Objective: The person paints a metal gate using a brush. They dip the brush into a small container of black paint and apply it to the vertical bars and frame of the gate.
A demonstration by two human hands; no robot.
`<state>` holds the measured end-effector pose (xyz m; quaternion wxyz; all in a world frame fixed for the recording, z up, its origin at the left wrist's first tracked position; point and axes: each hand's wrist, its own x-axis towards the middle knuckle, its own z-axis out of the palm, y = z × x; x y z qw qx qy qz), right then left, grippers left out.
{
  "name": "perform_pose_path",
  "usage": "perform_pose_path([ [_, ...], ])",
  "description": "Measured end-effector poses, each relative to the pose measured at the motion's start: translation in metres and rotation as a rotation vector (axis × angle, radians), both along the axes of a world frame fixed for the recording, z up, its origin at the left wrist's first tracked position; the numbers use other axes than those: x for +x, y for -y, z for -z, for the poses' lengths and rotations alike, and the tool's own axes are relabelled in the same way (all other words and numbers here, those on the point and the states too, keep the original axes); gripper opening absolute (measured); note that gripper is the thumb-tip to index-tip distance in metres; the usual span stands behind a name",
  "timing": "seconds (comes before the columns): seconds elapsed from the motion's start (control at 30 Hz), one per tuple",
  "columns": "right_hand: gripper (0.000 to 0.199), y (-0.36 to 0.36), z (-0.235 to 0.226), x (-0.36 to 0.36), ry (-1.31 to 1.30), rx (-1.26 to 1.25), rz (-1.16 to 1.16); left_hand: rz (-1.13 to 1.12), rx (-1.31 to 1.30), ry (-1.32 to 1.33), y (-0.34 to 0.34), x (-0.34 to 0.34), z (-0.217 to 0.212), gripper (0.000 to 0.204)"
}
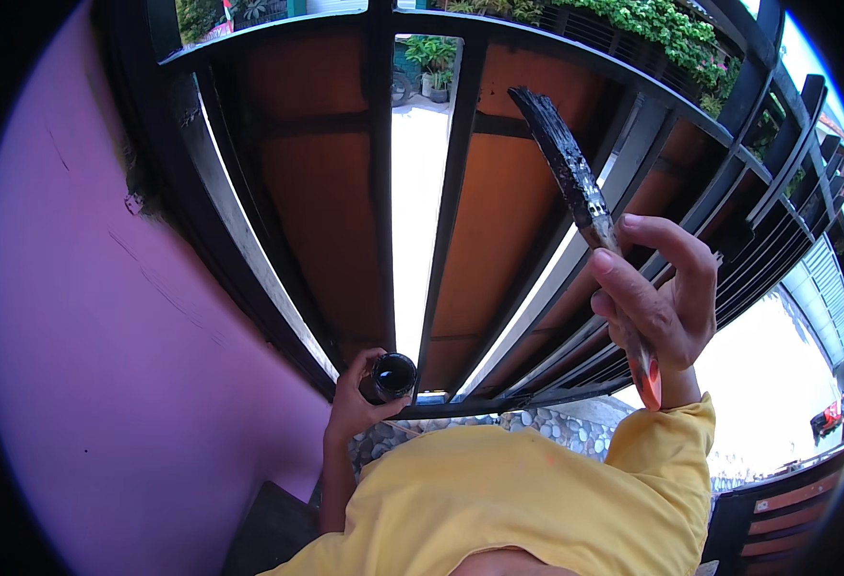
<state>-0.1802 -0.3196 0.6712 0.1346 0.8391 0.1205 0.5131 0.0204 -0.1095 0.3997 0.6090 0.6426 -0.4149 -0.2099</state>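
Raised on the right, my right hand (pixel 666 288) is closed around the handle of a paintbrush (pixel 570 173). Black paint coats its bristles and ferrule, and the handle end is reddish orange. The bristle tip points up and left, in front of an orange-brown panel of the gate (pixel 379 192); whether it touches the panel I cannot tell. Lower down, my left hand (pixel 355 398) grips a small dark jar (pixel 393 376) with dark, shiny liquid inside. The jar is upright with its mouth open, and the gate's lower part is just beyond it.
A pink wall (pixel 143 317) with thin cracks rises on the left. Black bars frame the gate's orange-brown panels, with bright gaps between them. Pebbled paving (pixel 575 427) lies below. Beyond the gate are green plants (pixel 431 58), and a red vehicle (pixel 830 420) stands far right.
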Motion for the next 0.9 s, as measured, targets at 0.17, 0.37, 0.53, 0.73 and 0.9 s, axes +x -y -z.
perform_pose_path([
  [0.17, 0.032, 0.005, -0.009, 0.022, 0.12, -0.26, 0.01, 0.025, -0.082, -0.034, 0.002, -0.003, -0.002, 0.069],
  [0.37, 0.037, -0.003, -0.014, 0.039, 0.054, -0.312, 0.027, 0.047, -0.092, -0.025, -0.001, 0.004, -0.013, 0.069],
  [0.53, 0.038, -0.002, 0.008, 0.035, -0.263, -0.288, -0.035, 0.029, -0.088, -0.022, -0.004, 0.007, -0.007, 0.068],
  [0.73, 0.019, -0.01, -0.004, 0.032, -0.48, 0.292, -0.216, 0.026, -0.076, -0.026, -0.008, 0.007, -0.005, 0.069],
  [0.9, 0.02, 0.006, -0.027, 0.034, 0.003, 0.09, -0.149, -0.029, -0.102, 0.026, -0.006, 0.005, -0.01, 0.071],
])
